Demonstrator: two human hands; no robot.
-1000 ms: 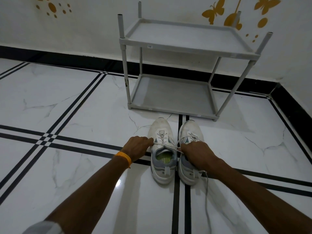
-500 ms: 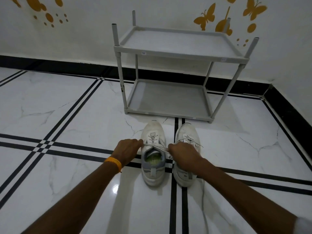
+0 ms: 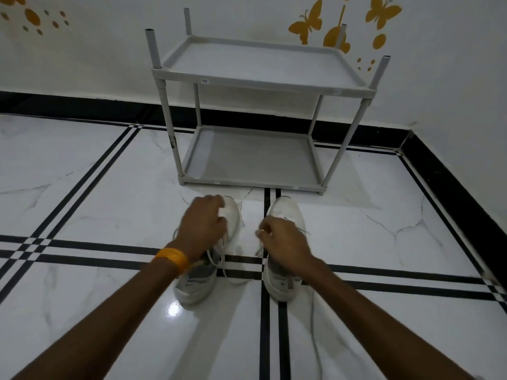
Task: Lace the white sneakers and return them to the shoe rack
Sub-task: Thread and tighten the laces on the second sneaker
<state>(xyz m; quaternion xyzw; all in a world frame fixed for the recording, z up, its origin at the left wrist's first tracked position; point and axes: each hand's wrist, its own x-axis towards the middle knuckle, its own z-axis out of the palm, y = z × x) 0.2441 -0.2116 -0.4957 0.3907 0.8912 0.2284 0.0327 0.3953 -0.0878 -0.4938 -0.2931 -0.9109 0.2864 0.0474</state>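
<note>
White marble floor [image 3: 96, 187] with black inlay stripes, black skirting along the wall. Grey two-tier shoe rack [image 3: 255, 78] stands at the far centre against the wall, both shelves bare. Orange butterfly decals [image 3: 307, 23] on wall above the rack.

Two white sneakers on the floor just near of the rack, toes pointing far, set apart with a gap of floor between them. Left sneaker [image 3: 197, 281] has a grey heel collar; right sneaker [image 3: 285, 212] sits on the black double stripe.

Left hand [image 3: 203, 226] is over the left sneaker's tongue area, fingers curled downward onto the upper; blurred, cannot tell whether it pinches a lace. Orange wristband [image 3: 172, 259] on that wrist. Right hand [image 3: 282, 237] is over the right sneaker, fingers closed in a pinch on a white lace [image 3: 259, 249] that dangles down beside the shoe. Another loose lace end [image 3: 314, 325] trails on the floor near the right forearm.
</note>
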